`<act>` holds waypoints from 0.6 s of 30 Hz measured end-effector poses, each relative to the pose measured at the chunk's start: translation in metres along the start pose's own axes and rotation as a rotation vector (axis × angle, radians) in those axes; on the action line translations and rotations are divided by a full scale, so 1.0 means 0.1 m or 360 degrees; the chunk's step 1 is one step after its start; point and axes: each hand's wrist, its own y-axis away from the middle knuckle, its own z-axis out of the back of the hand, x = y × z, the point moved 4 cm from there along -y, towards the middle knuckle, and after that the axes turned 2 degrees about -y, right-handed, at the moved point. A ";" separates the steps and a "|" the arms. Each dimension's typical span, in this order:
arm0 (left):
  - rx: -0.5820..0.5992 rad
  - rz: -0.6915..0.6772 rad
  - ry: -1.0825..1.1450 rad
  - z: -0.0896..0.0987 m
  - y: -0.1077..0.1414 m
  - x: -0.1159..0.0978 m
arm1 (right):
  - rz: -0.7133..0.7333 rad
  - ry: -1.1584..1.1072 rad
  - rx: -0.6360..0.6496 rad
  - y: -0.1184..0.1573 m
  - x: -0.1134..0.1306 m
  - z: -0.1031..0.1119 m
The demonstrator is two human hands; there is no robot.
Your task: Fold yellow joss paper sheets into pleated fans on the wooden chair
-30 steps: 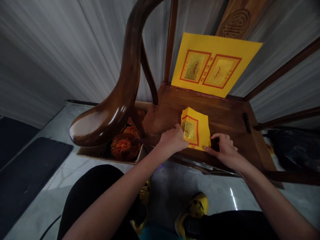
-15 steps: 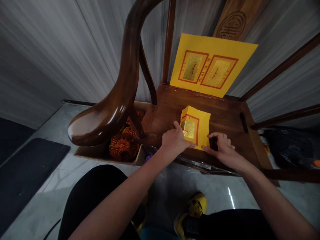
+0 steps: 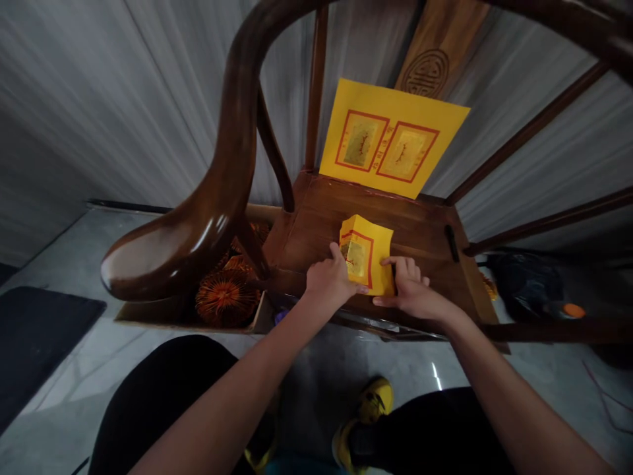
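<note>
While our open left hand point(image 3: 330, 280) and right hand point(image 3: 410, 293) rest on the folded yellow paper point(image 3: 368, 254) near the seat's point(image 3: 316, 237) front edge, a second sheet point(image 3: 390, 135) leans unfolded against the backrest point(image 3: 438, 49).

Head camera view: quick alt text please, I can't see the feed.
The left hand and right hand rest on a folded yellow paper with a red border, on a dark wooden chair seat. A matching unfolded sheet stands against the chair back. Round orange coils lie in a cardboard box beside the chair.
</note>
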 end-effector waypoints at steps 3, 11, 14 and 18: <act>-0.0009 -0.0018 -0.0033 0.00 0.00 -0.01 | 0.0009 -0.0032 0.0024 -0.04 0.05 -0.01; 0.0037 0.0042 -0.0074 0.01 0.00 -0.03 | -0.0075 -0.0196 0.0083 -0.20 0.02 0.04; 0.0014 0.0059 -0.0027 -0.01 0.01 0.00 | -0.0134 -0.0151 0.0112 -0.22 0.04 0.07; 0.0008 0.0048 0.0033 -0.01 0.03 0.08 | -0.0205 -0.0047 0.0116 -0.17 0.12 0.07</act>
